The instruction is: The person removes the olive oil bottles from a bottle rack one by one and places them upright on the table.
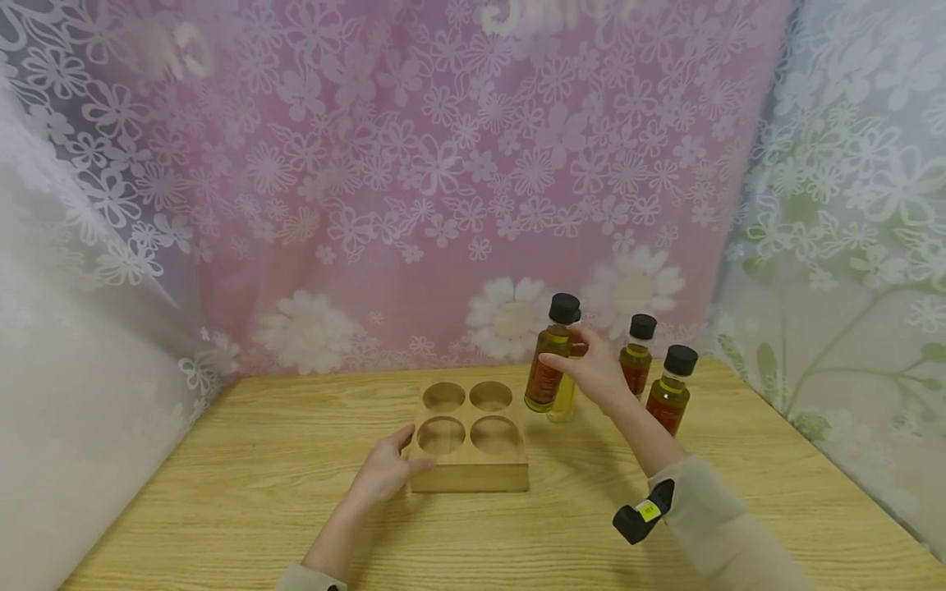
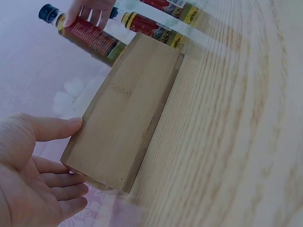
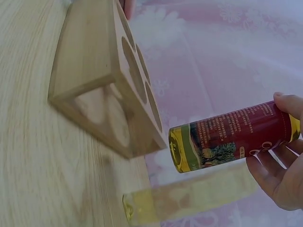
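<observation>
My right hand point(image 1: 587, 369) grips a dark-capped oil bottle point(image 1: 545, 373) with a red label, thumb on one side and fingers on the other. The bottle hangs tilted just right of a wooden holder point(image 1: 469, 476) with several round holes. In the right wrist view, the oil bottle's point(image 3: 227, 137) base points toward the holder point(image 3: 87, 47). My left hand point(image 1: 384, 469) touches the holder's front left corner; in the left wrist view its thumb rests at the edge and the other fingers point(image 2: 61, 191) lie fairly straight alongside. The holes show no bottles.
A bottle of paler yellow oil point(image 1: 562, 402) stands behind the held one, partly hidden. Two more red-labelled bottles, one farther back point(image 1: 636, 361) and one nearer point(image 1: 668, 402), stand at the right, beside my right forearm. A flowered curtain point(image 1: 443, 205) hangs behind the wooden table point(image 1: 296, 443).
</observation>
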Demonstrator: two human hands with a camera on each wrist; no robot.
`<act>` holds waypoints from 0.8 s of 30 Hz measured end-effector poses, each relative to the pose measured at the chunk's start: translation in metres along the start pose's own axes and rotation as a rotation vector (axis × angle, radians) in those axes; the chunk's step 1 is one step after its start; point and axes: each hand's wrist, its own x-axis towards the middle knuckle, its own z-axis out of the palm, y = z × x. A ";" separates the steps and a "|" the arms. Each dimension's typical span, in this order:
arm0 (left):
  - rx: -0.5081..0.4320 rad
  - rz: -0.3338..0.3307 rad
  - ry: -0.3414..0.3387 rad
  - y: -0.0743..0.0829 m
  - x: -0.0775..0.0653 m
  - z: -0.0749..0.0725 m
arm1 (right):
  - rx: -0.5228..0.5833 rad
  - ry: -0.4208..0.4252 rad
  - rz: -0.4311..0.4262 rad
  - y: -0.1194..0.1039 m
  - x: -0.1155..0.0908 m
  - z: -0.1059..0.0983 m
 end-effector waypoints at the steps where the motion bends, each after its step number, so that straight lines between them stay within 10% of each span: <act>1: -0.005 -0.002 -0.001 0.000 0.000 0.000 | -0.012 0.005 -0.002 0.002 -0.002 -0.002; 24: -0.006 -0.004 0.001 -0.002 0.002 0.000 | -0.206 -0.060 0.088 0.052 -0.028 -0.015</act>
